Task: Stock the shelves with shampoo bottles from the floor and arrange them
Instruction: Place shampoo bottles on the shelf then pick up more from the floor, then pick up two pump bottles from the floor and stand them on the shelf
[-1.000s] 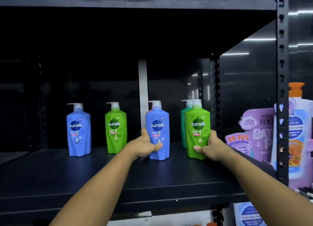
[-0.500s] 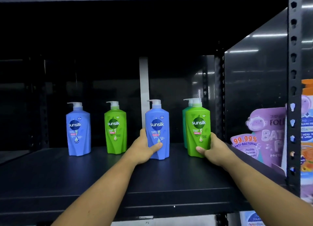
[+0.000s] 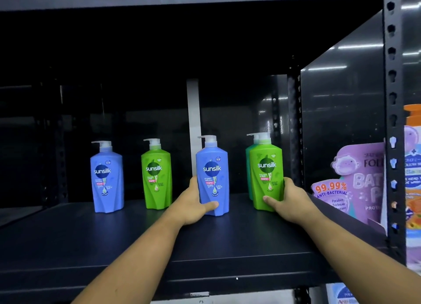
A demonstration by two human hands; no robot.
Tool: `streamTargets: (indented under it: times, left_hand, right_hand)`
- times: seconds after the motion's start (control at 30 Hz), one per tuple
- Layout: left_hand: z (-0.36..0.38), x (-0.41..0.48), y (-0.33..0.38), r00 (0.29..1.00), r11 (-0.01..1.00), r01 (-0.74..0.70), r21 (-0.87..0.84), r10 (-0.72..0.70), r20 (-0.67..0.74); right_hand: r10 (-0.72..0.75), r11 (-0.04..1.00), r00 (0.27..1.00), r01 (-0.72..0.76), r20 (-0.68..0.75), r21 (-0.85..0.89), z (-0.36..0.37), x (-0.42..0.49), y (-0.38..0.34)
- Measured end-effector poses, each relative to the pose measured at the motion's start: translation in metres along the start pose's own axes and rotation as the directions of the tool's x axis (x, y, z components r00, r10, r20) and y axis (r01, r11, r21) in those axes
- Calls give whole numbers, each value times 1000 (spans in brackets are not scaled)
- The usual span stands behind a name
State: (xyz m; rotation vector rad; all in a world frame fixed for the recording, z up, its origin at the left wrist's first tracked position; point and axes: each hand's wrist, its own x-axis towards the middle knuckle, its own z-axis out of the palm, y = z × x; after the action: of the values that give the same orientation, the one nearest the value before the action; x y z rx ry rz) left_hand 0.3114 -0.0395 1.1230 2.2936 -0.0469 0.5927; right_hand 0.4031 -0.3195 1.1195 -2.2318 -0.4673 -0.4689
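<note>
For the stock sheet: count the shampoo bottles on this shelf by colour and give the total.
Blue bottles: 2
Light green bottles: 2
Teal bottle, half hidden behind a green one: 1
Total: 5

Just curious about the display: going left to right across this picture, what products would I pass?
Far-left blue bottle → lone green bottle → held blue bottle → held green bottle → purple pouch → orange-capped bottle.

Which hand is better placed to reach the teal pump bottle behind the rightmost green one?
Right, probably. The right hand grips the green plastic pump bottle directly in front of the teal pump bottle; the left hand holds a blue pump bottle farther left.
</note>
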Motion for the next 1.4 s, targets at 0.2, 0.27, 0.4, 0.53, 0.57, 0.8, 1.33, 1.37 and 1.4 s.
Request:
streamTargets:
  times: [0.2, 0.27, 0.4, 0.53, 0.57, 0.8, 1.33, 1.37, 1.4]
  left_hand:
    - [0, 1, -6, 1000, 1000, 14, -7, -14, 23]
    - [0, 1, -6, 999, 1000, 30, -5, -29, 28]
    - [0, -2, -3, 995, 995, 84, 45, -87, 51]
    - [-1, -14, 8, 984, 969, 152, 195, -167, 68]
    - [-3, -17, 11, 979, 950, 162, 266, -188, 76]
    - [-8, -38, 19, 958, 776, 116, 620, -252, 136]
    - [-56, -188, 55, 983, 806, -99, 583, -11, 182]
    - [-57, -199, 51, 987, 814, -116, 570, 30, 158]
    - [-57, -210, 47, 988, 826, -136, 548, 73, 136]
  right_hand:
    - [-12, 1000, 1000, 12, 15, -25, 0, 0, 3]
    - [-7, 1000, 1000, 6, 24, 10, 1, 2, 4]
    - [-28, 991, 991, 45, -134, 126, 2, 6, 8]
    - [-268, 955, 915, 294, -302, 41, -1, 1, 3]
    - [-327, 935, 913, 350, -242, 58, 0, -2, -1]
    - [-469, 873, 800, 483, 373, 61, 18, -19, -22]
    - [-371, 785, 653, 600, 660, -152, 7, -137, -99]
    - [-414, 766, 651, 627, 636, -144, 6, -149, -101]
    - [-452, 751, 646, 648, 615, -129, 5, -162, -102]
